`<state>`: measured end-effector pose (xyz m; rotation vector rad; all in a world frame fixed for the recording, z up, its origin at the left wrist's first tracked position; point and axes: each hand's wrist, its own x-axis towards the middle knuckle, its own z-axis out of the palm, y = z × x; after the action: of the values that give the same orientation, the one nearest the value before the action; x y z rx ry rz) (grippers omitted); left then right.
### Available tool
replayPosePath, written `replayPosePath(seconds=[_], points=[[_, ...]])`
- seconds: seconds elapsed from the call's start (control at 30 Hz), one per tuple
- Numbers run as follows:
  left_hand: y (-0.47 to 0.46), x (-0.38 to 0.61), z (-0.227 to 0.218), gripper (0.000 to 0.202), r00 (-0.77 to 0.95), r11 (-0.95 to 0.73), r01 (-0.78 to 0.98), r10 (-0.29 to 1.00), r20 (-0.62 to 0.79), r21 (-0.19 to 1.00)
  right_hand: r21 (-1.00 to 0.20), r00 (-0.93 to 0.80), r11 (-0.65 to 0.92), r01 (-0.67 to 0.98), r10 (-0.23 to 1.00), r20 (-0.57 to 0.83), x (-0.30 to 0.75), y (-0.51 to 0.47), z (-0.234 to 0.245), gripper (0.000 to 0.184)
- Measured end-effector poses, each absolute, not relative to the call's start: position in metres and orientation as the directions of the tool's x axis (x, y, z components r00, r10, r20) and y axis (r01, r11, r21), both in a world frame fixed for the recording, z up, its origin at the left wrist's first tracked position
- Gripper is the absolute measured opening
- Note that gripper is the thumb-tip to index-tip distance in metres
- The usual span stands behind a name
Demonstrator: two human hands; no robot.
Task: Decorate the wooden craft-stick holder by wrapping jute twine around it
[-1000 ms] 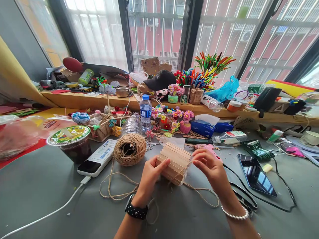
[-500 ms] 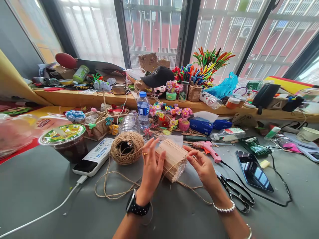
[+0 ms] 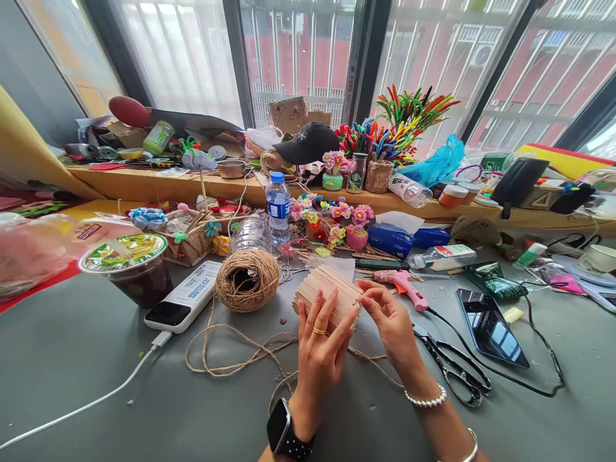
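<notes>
A cylinder faced with wooden craft sticks [image 3: 332, 285] lies on its side on the grey table. My left hand [image 3: 321, 346] rests along its near side, fingers stretched out and spread over the sticks. At the cylinder's right end, my right hand [image 3: 389, 321] has thumb and forefinger pinched on jute twine, whose held part is mostly hidden by the fingers. More twine [image 3: 231, 369] trails in loose loops over the table from the twine ball [image 3: 247, 280] left of the cylinder.
Black-handled scissors [image 3: 455, 369] and a pink glue gun [image 3: 403, 287] lie to the right, near a phone [image 3: 491, 327]. On the left stand a lidded cup [image 3: 139, 276] and a white power bank [image 3: 185, 298] with its cable. Flowers and bottles crowd the back.
My left hand has moved right and come down onto the near side of the stick-covered cylinder. My right hand stays pinched at its right end.
</notes>
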<state>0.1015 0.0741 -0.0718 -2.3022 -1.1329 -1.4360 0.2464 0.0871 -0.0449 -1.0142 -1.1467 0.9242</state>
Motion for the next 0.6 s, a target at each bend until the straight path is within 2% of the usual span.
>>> replayPosePath(seconds=[0.47, 0.6], points=[[0.073, 0.118, -0.068, 0.031, -0.029, -0.649, 0.626, 0.535, 0.844, 0.433, -0.945, 0.258, 0.254, -0.206, 0.946, 0.198, 0.241, 0.09, -0.048, 0.022], [0.071, 0.12, -0.067, 0.031, -0.046, -0.647, 0.6, 0.559, 0.828, 0.47, -0.935, 0.276, 0.215, -0.281, 0.951, 0.136, 0.24, 0.092, -0.053, 0.034]])
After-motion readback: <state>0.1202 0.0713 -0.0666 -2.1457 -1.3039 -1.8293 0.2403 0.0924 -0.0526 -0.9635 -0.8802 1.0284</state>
